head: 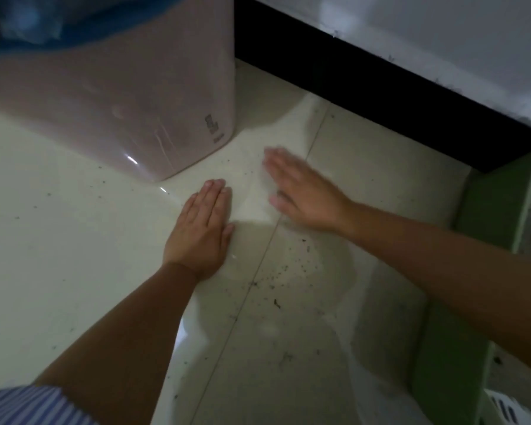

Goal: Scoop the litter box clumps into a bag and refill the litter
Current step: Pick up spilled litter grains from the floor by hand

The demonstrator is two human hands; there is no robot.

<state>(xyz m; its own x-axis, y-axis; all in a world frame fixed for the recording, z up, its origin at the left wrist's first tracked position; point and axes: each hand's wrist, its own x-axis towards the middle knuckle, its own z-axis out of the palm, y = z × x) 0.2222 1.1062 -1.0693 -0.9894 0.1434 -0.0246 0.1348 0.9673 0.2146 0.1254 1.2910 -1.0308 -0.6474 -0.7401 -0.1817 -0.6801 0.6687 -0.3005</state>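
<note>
Both flat hands (201, 231) (307, 194) press the tiled floor (59, 240).

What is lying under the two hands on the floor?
A clear plastic bag lies flat on the tiled floor, with the left hand and right hand pressing on it. Dark crumbs show nearby; whatever is directly under the palms is covered.

Pale tiled floor (59, 240) bears a pink bin (120, 102), dark specks (276, 280), both flat hands.

Single head-worn view, looking steeply down at the floor.
The wide-angle camera sits above and behind both forearms, close over the tiled floor (74, 240), facing forward toward the bin (120, 96) and dark skirting (365, 78); no second view overlaps it.
</note>
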